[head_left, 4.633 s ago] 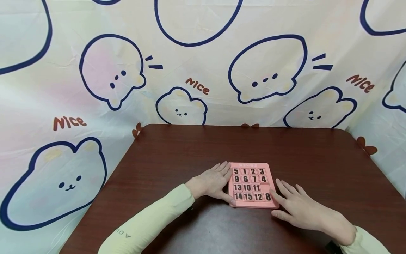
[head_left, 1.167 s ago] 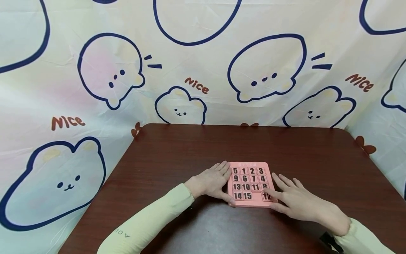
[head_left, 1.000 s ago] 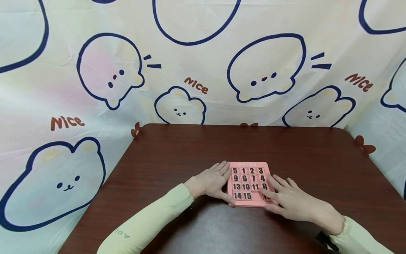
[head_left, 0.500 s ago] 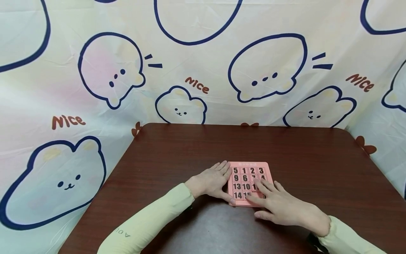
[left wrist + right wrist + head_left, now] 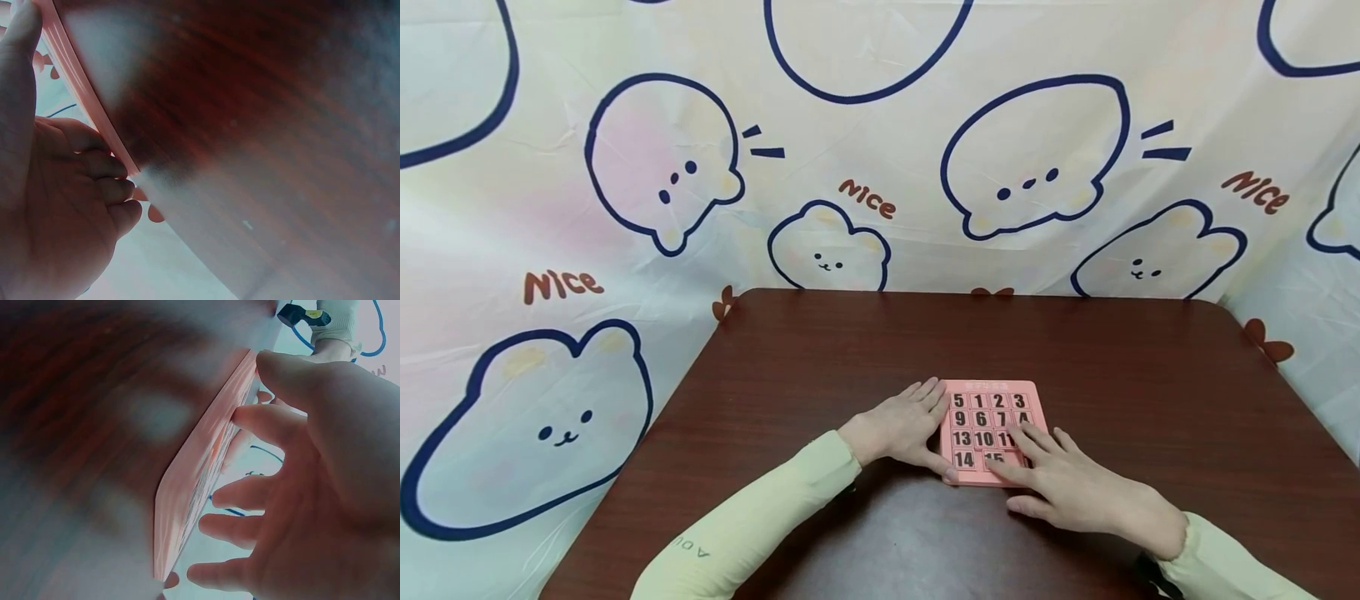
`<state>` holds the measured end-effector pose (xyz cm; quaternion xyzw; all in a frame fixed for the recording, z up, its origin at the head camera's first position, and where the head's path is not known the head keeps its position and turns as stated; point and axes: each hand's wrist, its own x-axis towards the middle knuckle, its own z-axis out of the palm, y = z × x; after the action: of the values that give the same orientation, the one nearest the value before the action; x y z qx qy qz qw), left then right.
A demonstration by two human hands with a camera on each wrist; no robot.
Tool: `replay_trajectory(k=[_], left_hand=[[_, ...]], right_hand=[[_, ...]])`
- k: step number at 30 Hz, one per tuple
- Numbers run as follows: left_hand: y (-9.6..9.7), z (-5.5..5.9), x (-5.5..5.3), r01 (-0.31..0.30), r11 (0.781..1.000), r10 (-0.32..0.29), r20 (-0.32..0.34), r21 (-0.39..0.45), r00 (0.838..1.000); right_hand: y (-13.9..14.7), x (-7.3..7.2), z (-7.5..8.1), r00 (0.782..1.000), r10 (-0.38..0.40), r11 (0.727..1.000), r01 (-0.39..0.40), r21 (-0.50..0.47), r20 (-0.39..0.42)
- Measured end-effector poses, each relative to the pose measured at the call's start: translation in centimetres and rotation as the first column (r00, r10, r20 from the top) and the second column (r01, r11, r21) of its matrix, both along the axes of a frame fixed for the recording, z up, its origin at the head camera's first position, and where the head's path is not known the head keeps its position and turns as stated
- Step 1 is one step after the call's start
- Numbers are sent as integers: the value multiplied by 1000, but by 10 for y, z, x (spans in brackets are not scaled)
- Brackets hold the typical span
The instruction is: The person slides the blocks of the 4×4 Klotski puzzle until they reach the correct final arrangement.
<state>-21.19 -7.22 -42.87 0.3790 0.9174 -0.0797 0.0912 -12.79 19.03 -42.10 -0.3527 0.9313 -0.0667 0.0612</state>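
A pink sliding number puzzle [image 5: 970, 419] lies flat on the dark brown table. My left hand [image 5: 904, 429] rests along its left edge, fingers extended, thumb at the near left corner. In the left wrist view that hand's fingers touch the puzzle's pink side [image 5: 87, 100]. My right hand [image 5: 1078, 492] reaches over the right part with spread fingers, its index fingertip on the 15 tile [image 5: 994, 457]. A gap shows between that tile and the 14 tile [image 5: 963, 459]. The right hand covers the lower right tiles. In the right wrist view only the index finger meets the puzzle [image 5: 187, 487].
The brown table [image 5: 820, 350] extends around the puzzle on every side. Behind it hangs a pale curtain [image 5: 910, 167] printed with cartoon bears. Both forearms wear light green sleeves [image 5: 752, 517], and a black strap sits at the right wrist.
The right hand has moved left across the puzzle's bottom row. Earlier the 12 tile slid right and the 8 rose; now the 15 tile has slid right, away from 14. The left hand stays put.
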Motion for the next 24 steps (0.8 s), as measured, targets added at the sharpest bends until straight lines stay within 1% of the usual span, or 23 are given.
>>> replay_trajectory(k=[5,8,12,15,18,24], left_hand=[[1,1,0,1,1000,-1,4,-2,1000],[1,2,1,-2,1000,2,5,-2,1000],[2,1,1,3,1000,-3,2,1,1000],[2,0,1,5,1000,-5,-3,-1,1000],[1,1,1,3,1000,-3,0,-2,1000],[0,2,0,3,1000,-3,-6,-6,1000]], right_hand=[[11,0,-1,999,-31,1000,31,7,11],[18,1,-1,999,-43,999,43,3,2],[21,3,1,998,-46,999,46,-5,-37],[18,3,2,998,-40,999,40,-19,-51],[12,2,2,998,-32,999,30,-33,-48],[-2,-2,4,998,7,1000,-8,-23,-61]])
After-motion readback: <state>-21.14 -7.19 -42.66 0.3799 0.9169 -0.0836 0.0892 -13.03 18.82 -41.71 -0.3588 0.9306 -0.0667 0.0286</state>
